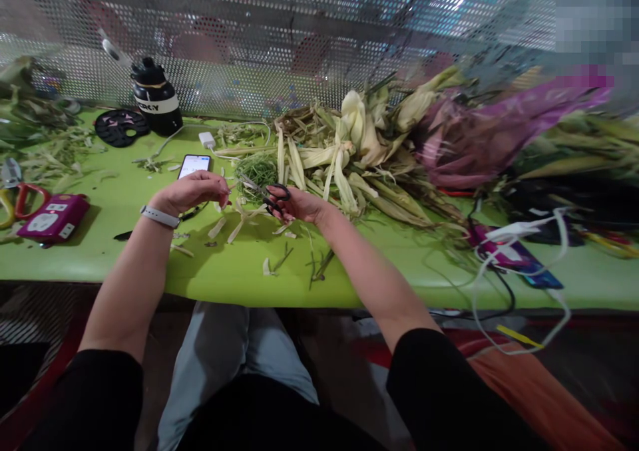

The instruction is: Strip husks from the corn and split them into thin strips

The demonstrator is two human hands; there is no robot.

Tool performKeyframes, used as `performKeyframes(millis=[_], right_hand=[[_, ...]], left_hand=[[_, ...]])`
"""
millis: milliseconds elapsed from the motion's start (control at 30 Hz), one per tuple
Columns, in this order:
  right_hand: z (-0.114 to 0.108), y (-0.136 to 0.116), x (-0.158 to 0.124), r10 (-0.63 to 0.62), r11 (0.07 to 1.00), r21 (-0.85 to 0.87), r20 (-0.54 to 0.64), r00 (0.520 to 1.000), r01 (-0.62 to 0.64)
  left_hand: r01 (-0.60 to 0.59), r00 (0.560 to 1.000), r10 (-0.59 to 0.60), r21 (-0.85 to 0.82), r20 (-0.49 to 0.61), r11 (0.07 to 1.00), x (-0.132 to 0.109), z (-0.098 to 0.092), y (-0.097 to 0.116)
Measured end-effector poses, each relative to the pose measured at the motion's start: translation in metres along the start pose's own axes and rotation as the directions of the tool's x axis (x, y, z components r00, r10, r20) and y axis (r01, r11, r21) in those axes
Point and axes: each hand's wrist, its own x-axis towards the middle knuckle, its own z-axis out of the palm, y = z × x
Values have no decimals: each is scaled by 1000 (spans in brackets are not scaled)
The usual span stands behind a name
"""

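Observation:
My right hand (299,206) is closed round the dark handles of a pair of scissors (277,199). Their blades point left, towards my left hand. My left hand (202,190), with a pale band on its wrist, has its fingers pinched together just left of the blades; what lies between the fingertips is too small to make out. Behind the scissors is a small heap of thin green strands (257,170). Pale husk strips (239,223) are scattered beneath both hands. Past my left wrist lies a lit phone (194,163).
Corn husks (349,151) are piled right of centre, beside a purple plastic bag (479,135). A black bottle (157,102) stands at the back left. Far left are a magenta box (56,218) and orange-handled scissors (30,200). White cables (522,231) hang over the right front edge.

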Motion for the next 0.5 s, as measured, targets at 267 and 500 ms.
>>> performKeyframes(millis=[267,500], right_hand=[[0,-1,-2,-67,991,-115,60,996,74],[-3,0,0,-118,981,-145,68,991,127]], left_hand=[[-18,997,17,10,78,1000,0,-1,-1],[-22,992,23,-7,120,1000,0,-3,-3]])
